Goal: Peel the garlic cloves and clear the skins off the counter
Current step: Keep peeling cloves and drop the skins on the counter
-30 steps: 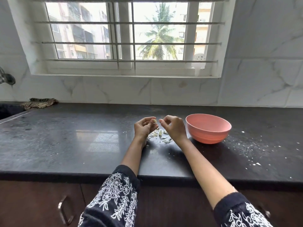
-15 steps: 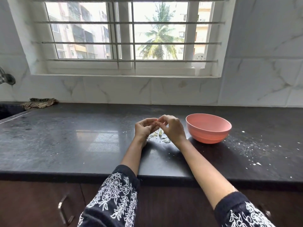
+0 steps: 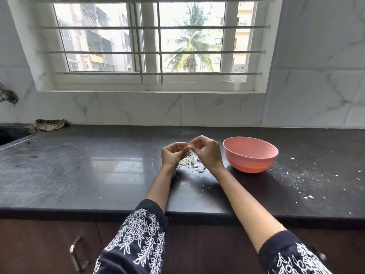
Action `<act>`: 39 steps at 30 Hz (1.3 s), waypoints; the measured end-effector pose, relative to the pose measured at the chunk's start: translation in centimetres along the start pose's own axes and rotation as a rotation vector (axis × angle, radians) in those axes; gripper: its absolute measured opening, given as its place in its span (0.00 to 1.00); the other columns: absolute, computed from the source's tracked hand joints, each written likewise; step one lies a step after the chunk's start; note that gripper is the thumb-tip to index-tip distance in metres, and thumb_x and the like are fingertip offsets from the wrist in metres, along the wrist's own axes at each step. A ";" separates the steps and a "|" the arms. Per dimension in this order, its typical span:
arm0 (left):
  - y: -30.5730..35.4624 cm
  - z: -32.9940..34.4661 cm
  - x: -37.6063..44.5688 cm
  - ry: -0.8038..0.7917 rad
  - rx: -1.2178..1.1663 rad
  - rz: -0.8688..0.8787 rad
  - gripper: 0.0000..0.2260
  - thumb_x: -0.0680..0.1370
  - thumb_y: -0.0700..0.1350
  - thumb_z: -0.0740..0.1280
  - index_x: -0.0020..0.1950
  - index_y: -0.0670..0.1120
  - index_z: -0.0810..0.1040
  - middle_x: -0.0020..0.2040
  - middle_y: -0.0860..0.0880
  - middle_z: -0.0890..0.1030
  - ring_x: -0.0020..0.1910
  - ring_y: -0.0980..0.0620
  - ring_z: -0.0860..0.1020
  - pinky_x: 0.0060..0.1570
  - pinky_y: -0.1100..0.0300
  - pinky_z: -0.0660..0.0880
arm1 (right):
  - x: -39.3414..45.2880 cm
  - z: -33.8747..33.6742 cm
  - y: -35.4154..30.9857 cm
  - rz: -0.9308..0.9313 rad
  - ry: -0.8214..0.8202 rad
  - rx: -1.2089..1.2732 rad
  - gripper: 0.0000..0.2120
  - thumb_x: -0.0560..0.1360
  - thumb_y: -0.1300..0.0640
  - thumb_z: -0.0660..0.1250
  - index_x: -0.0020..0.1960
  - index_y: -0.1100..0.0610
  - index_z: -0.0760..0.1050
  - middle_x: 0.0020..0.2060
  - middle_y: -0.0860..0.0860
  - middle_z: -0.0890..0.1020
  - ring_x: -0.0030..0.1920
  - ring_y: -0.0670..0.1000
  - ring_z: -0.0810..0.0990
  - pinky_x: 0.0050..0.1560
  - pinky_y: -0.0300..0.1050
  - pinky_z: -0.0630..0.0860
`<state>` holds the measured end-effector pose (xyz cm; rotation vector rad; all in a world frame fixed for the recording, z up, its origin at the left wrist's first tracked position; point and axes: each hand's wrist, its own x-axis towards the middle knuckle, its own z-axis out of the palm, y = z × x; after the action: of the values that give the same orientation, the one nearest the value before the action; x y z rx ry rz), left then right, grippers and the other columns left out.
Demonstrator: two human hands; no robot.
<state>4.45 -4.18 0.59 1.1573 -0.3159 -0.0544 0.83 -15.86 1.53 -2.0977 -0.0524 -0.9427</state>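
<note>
Above the dark surface [image 3: 79,171], your left hand [image 3: 172,155] and right hand [image 3: 207,153] meet, fingers curled and pinching a garlic clove [image 3: 189,147] between them. You're mid-peel, I'd say: the clove is barely visible, so how much skin remains is unclear. A little pile of skins [image 3: 190,164] lies just beneath your hands, with white flecks scattered to the right. Next, probably, strip the last skin and drop the clove in the pink bowl [image 3: 250,155] beside your right hand. Behind, marble wall, barred window, a cloth [image 3: 47,125] far left.
</note>
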 end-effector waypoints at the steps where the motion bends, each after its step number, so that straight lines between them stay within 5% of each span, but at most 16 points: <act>1: 0.0 0.0 0.0 0.005 0.001 0.001 0.05 0.71 0.31 0.70 0.40 0.39 0.79 0.31 0.49 0.82 0.32 0.55 0.81 0.37 0.67 0.78 | 0.0 0.1 0.0 0.008 0.008 0.005 0.04 0.68 0.58 0.74 0.42 0.55 0.79 0.35 0.49 0.83 0.36 0.49 0.81 0.40 0.42 0.75; 6: 0.1 0.1 0.0 0.048 -0.004 0.009 0.05 0.71 0.31 0.70 0.39 0.40 0.79 0.30 0.51 0.82 0.30 0.58 0.80 0.35 0.68 0.77 | 0.2 -0.2 0.1 0.041 0.084 0.048 0.08 0.71 0.64 0.69 0.48 0.56 0.78 0.37 0.50 0.82 0.39 0.52 0.81 0.39 0.35 0.72; 9: -0.1 0.0 0.1 0.026 0.010 0.008 0.04 0.71 0.32 0.71 0.40 0.40 0.79 0.31 0.50 0.82 0.31 0.56 0.81 0.36 0.67 0.78 | 0.2 -0.2 -0.4 0.025 0.011 0.084 0.14 0.68 0.60 0.74 0.52 0.56 0.76 0.36 0.46 0.82 0.37 0.50 0.80 0.38 0.28 0.69; 17: 0.0 0.0 0.1 0.032 0.012 0.001 0.03 0.71 0.32 0.71 0.40 0.40 0.80 0.33 0.49 0.82 0.32 0.56 0.81 0.36 0.67 0.78 | 0.1 -0.3 -0.2 0.001 0.029 0.031 0.10 0.68 0.65 0.72 0.48 0.58 0.76 0.35 0.49 0.81 0.34 0.50 0.77 0.36 0.27 0.68; 22: 0.0 0.0 -0.1 0.033 0.029 0.007 0.04 0.71 0.33 0.71 0.39 0.40 0.79 0.29 0.51 0.82 0.29 0.57 0.80 0.34 0.68 0.77 | 0.3 0.1 0.3 0.064 0.092 0.083 0.07 0.76 0.63 0.62 0.53 0.57 0.75 0.33 0.49 0.81 0.32 0.53 0.78 0.37 0.46 0.76; 26: -0.1 -0.1 -0.1 0.015 0.048 0.003 0.04 0.71 0.32 0.70 0.39 0.39 0.79 0.29 0.50 0.82 0.29 0.57 0.80 0.34 0.68 0.77 | 0.3 0.4 0.4 0.071 0.030 0.050 0.11 0.76 0.57 0.65 0.58 0.58 0.74 0.37 0.54 0.83 0.36 0.50 0.79 0.41 0.44 0.74; 32: -0.1 -0.1 0.0 0.023 0.050 0.003 0.04 0.70 0.33 0.72 0.39 0.39 0.79 0.31 0.49 0.82 0.30 0.56 0.80 0.36 0.67 0.78 | 0.2 -0.3 0.8 0.063 0.128 -0.085 0.13 0.76 0.52 0.65 0.37 0.58 0.73 0.30 0.52 0.78 0.32 0.53 0.74 0.34 0.46 0.67; 39: -0.2 -0.2 -0.1 0.013 0.071 -0.006 0.04 0.69 0.33 0.73 0.38 0.39 0.79 0.29 0.49 0.82 0.30 0.56 0.80 0.37 0.66 0.78 | 0.2 0.0 0.8 0.067 0.010 -0.022 0.03 0.74 0.57 0.68 0.47 0.54 0.79 0.36 0.49 0.80 0.34 0.47 0.76 0.39 0.42 0.74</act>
<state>4.42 -4.08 0.32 1.2289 -0.3050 -0.0418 1.19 -16.43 1.13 -2.1020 0.0333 -0.9178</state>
